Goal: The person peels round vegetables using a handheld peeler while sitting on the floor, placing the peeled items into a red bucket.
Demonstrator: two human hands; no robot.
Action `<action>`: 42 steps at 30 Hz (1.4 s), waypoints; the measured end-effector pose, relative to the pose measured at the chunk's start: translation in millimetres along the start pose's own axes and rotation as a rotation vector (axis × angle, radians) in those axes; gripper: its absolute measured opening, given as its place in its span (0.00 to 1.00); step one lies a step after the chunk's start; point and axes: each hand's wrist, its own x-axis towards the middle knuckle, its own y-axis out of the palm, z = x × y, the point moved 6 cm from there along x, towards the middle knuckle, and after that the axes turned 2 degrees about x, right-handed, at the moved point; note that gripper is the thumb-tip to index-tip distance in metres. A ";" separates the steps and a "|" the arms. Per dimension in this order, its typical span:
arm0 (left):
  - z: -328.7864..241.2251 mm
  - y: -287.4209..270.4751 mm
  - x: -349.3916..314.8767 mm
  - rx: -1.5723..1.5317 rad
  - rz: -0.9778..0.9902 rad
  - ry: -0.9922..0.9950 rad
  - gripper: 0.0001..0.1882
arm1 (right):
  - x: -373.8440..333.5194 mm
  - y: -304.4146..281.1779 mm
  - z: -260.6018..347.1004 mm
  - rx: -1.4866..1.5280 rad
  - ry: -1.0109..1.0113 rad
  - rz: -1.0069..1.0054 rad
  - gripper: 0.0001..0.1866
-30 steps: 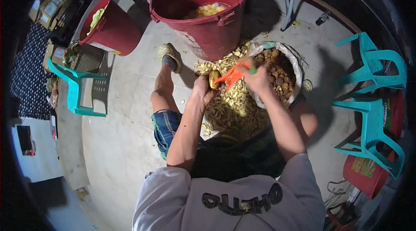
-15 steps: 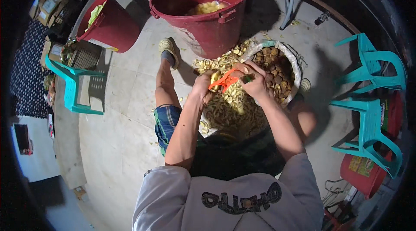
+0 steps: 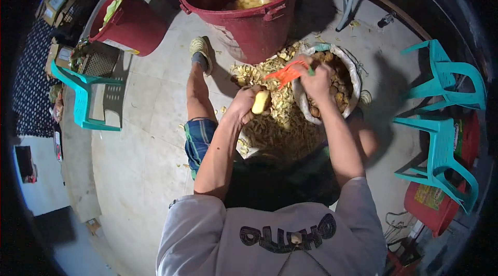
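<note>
While left grip (image 3: pixel 243 104) clasps part-peeled potato (image 3: pixel 259 103), right grip (image 3: pixel 317 81) clenches orange peeler (image 3: pixel 286 74), apart from potato.

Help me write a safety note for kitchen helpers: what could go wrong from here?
Cut fingers: the right hand holds the orange peeler close to the left hand, which grips the potato, so a slip might nick it.
Slipping: loose peelings cover the floor between the person's feet and could slide underfoot.
Dropping: the potato could pop loose and land in those peelings.
</note>
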 end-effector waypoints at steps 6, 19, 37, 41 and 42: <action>-5.4 4.4 -8.2 -0.261 -0.067 0.000 0.14 | -15.7 20.1 31.5 0.037 -0.019 0.110 0.07; 0.9 -10.1 -3.0 -0.110 -0.129 0.094 0.12 | -17.5 20.6 35.8 -0.073 -0.166 0.145 0.12; 8.5 -9.0 6.5 -0.354 -0.117 0.094 0.14 | -11.1 23.3 -14.5 0.199 0.480 0.139 0.13; -0.9 2.1 5.1 -0.497 -0.109 0.062 0.16 | -16.6 28.9 -12.3 0.307 0.452 0.092 0.15; -6.5 6.1 -1.2 -0.539 -0.187 0.087 0.16 | -14.8 24.6 -10.8 0.307 0.454 0.089 0.15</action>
